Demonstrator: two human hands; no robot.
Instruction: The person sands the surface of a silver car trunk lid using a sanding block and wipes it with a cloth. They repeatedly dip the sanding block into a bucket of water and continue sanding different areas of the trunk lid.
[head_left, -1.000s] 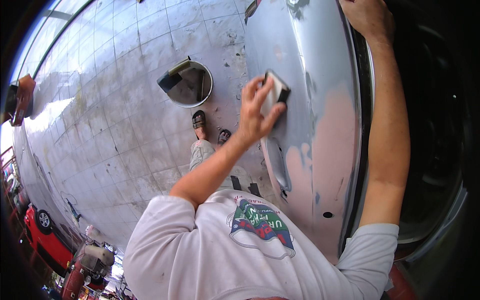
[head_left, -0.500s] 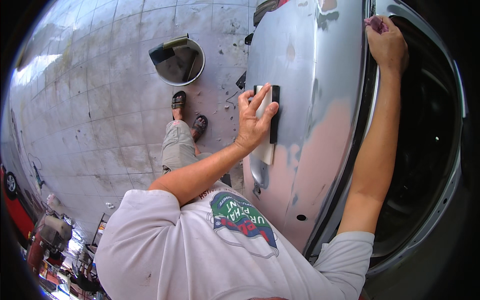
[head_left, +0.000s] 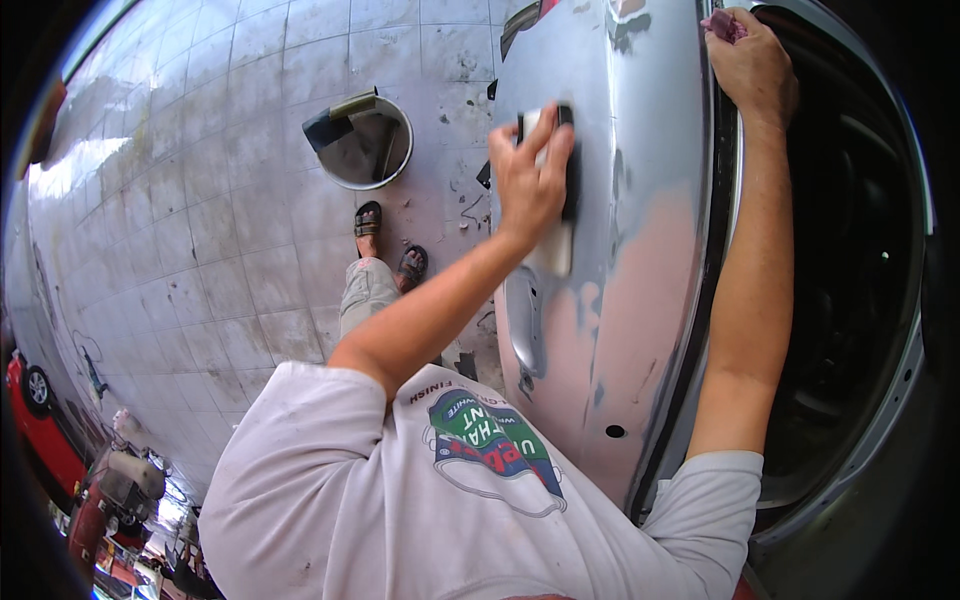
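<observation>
My left hand [head_left: 530, 190] grips a black sanding block [head_left: 571, 195] wrapped in a whitish strip of paper [head_left: 553, 252]. It lies on the grey and pink patched car door [head_left: 650, 280], above the door handle [head_left: 524, 325]. The block is slightly smeared by motion. Farther off to the right, my right hand [head_left: 757, 75] is closed around a crumpled purple-pink sponge or cloth [head_left: 725, 28], resting by the window edge of the door. The fingers' undersides are hidden.
On the tiled floor [head_left: 240, 220] left of the door stands a round bucket [head_left: 408, 150] of dark liquid, with dark sheets over its rim. The dark window opening [head_left: 840, 260] lies to the right. A red car [head_left: 45, 430] and cluttered equipment [head_left: 120, 490] sit at the lower left.
My left hand has slid the sanding block forward along the door, away from me. My right hand, still holding the purple-pink piece, has shifted slightly up and left in view.
</observation>
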